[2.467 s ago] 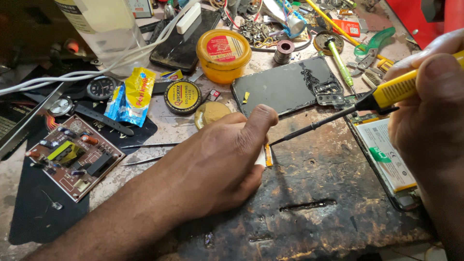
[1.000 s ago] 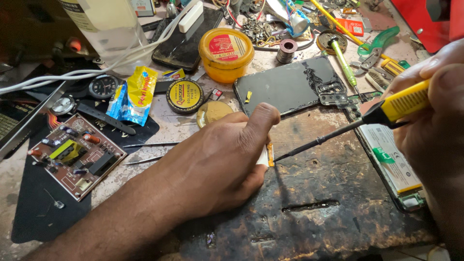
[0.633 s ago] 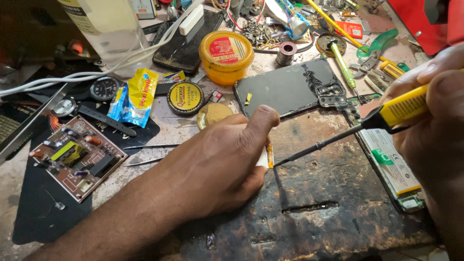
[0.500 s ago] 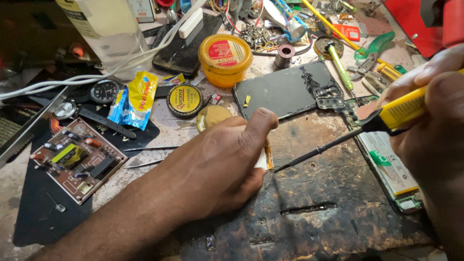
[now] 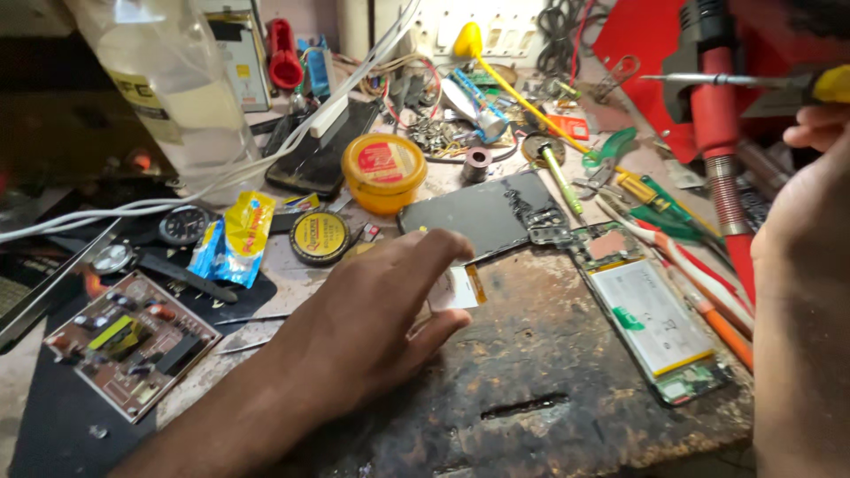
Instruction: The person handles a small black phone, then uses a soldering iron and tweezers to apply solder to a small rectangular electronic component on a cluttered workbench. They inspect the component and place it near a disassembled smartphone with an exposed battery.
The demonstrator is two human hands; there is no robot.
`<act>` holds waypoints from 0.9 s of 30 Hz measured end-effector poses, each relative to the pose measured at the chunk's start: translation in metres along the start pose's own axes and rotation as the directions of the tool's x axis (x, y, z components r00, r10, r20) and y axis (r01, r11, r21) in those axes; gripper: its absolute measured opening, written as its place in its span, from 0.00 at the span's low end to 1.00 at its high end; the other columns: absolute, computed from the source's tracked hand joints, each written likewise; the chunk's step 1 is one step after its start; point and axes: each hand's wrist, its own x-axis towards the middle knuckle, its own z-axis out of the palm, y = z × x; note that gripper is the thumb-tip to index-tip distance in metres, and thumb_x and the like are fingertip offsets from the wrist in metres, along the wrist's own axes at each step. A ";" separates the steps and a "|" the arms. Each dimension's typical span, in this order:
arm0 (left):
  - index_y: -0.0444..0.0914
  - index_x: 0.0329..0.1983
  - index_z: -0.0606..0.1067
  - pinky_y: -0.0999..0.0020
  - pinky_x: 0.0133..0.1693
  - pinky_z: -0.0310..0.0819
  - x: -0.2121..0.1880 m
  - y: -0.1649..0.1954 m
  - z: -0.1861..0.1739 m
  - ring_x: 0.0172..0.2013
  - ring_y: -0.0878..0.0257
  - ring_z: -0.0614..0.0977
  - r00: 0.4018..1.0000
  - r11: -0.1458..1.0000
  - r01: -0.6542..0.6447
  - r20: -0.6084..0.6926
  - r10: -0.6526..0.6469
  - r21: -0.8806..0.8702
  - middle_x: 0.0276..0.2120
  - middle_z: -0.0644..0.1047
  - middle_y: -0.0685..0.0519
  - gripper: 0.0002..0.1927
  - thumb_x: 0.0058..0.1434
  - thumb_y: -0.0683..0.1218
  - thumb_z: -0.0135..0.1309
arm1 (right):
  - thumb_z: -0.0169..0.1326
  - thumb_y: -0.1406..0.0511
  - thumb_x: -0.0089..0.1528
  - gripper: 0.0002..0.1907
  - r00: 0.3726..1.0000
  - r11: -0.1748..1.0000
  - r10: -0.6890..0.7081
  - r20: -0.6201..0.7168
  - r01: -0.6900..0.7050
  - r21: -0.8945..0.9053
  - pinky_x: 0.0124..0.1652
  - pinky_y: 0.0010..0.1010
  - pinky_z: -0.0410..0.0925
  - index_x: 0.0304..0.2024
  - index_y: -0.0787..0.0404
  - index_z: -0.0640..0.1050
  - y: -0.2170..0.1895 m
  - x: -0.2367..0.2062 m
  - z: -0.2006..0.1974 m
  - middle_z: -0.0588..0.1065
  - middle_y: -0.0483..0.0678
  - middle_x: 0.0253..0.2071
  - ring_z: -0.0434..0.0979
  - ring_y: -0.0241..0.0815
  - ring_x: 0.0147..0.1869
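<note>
My left hand (image 5: 372,327) rests on a scorched dark wooden work board (image 5: 549,381) and pinches a small white flat part with an orange ribbon edge (image 5: 460,288) between thumb and fingers. My right hand (image 5: 810,265) is raised at the right edge, its fingers closed on a yellow-handled soldering iron (image 5: 735,81) whose metal shaft points left, high above the bench. Behind the left hand's fingertips lies a black phone back panel (image 5: 482,221). To its right lies an opened phone with its white battery showing (image 5: 651,314).
A brown circuit board (image 5: 124,341) sits at the left on a black mat. A yellow round tub (image 5: 383,170), a flat round tin (image 5: 319,237), a yellow and blue sachet (image 5: 235,235), a clear plastic bottle (image 5: 177,88), screwdrivers (image 5: 682,265) and tangled wires crowd the back.
My right hand has lifted the soldering iron up and away from the small part to the upper right. The left hand has raised the white part a little.
</note>
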 end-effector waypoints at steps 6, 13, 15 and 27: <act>0.35 0.49 0.72 0.59 0.37 0.77 -0.004 0.000 0.000 0.36 0.50 0.85 0.997 0.994 0.004 -0.077 -0.012 -0.113 0.35 0.81 0.45 0.16 0.63 0.47 0.60 | 0.44 0.61 0.83 0.15 0.988 0.966 -0.155 -0.028 0.146 -0.212 0.45 0.24 0.72 0.55 0.67 0.73 -0.017 0.050 0.017 0.76 0.47 0.44 0.77 0.33 0.44; 0.36 0.44 0.76 0.61 0.32 0.77 -0.001 -0.001 -0.004 0.29 0.55 0.86 0.980 0.962 0.178 -0.055 -0.193 -0.209 0.30 0.83 0.47 0.08 0.64 0.44 0.56 | 0.52 0.64 0.78 0.12 0.955 0.883 -0.295 0.012 0.277 -0.379 0.41 0.27 0.72 0.46 0.70 0.74 -0.044 0.082 0.067 0.77 0.48 0.35 0.80 0.37 0.38; 0.37 0.45 0.76 0.63 0.31 0.77 0.001 0.001 -0.005 0.28 0.59 0.85 0.967 0.943 0.241 -0.027 -0.254 -0.229 0.29 0.83 0.48 0.09 0.63 0.44 0.56 | 0.54 0.67 0.76 0.12 0.935 0.831 -0.353 0.032 0.329 -0.447 0.41 0.30 0.72 0.42 0.72 0.76 -0.036 0.092 0.074 0.78 0.51 0.35 0.81 0.40 0.39; 0.39 0.49 0.75 0.75 0.31 0.77 0.004 0.011 -0.005 0.28 0.74 0.80 0.858 0.672 0.486 0.158 -0.489 -0.559 0.29 0.81 0.57 0.12 0.62 0.40 0.55 | 0.57 0.61 0.70 0.14 0.994 0.902 0.083 0.066 -0.047 -0.429 0.31 0.32 0.76 0.47 0.68 0.76 -0.018 0.058 0.097 0.80 0.49 0.35 0.83 0.42 0.34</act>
